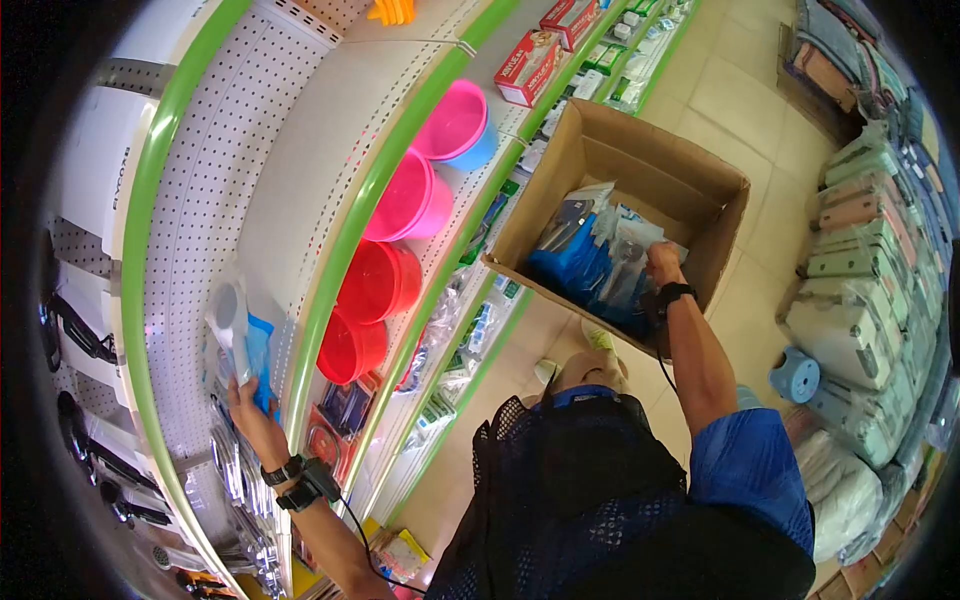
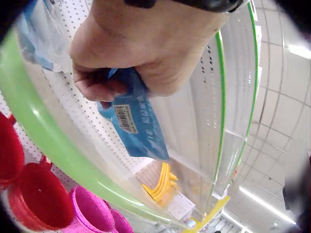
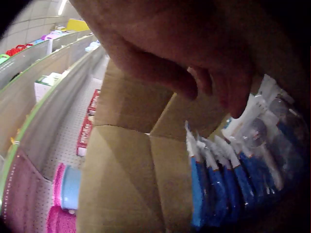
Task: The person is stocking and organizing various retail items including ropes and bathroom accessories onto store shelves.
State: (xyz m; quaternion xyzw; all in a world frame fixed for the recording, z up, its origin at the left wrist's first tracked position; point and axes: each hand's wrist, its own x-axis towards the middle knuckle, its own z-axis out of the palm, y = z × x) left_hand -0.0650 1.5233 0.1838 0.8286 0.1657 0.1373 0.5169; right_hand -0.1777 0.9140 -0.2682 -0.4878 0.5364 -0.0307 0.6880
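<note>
My left hand grips the lower end of a bagged ladle with a blue card, held over a shelf. The left wrist view shows my fingers curled round the blue end of this packet, which carries a barcode label. My right hand is inside the cardboard box, over the packets. In the right wrist view its fingers hang loosely bent above blue packets standing in a row. A clear bagged ladle lies beside that row.
Pink and red buckets line the shelf below. Red boxes stand farther along. Metal utensils hang near my left wrist. Bagged goods and a blue stool occupy the aisle's right side.
</note>
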